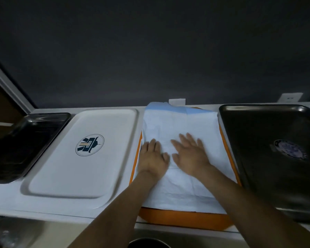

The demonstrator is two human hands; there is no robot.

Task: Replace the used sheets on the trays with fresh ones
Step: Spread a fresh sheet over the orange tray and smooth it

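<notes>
Position: one sheet (183, 122), white with a blue band at its far end, lies on the orange tray (184, 219), third from the left on the counter (7, 199). The left hand (153, 156) and right hand (190, 153) lie flat on it side by side. Their fingers are straight and spread, pressing down and grasping nothing.

Risks noted:
- The sheet sits skewed. It overruns the tray's far end and its left rim by the left hand, while orange shows bare along the near rim. Smoothing outward from here could drag it further off square.
- The material looks thin and is already creased, so flat palms sliding under pressure may ruck or tear it.
- Its right edge runs close to the right black tray (267, 140), and a sweep that way could push the sheet onto that rim.
- The orange tray overhangs the counter's near edge, so heavy downward pressure at the near end could tip it.

Count:
- Trays: four. Two are black, including the left black tray (25, 140), one is the white tray (61, 176) with a printed emblem, and one is orange.
- Lined trays: one. The other three show bare.
- Sheets in view: one. Whether it is doubled at the blue end cannot be told.
- Hands: two.
- Wall outlets (177, 101): two.

No stock of fresh sheets is in view.
</notes>
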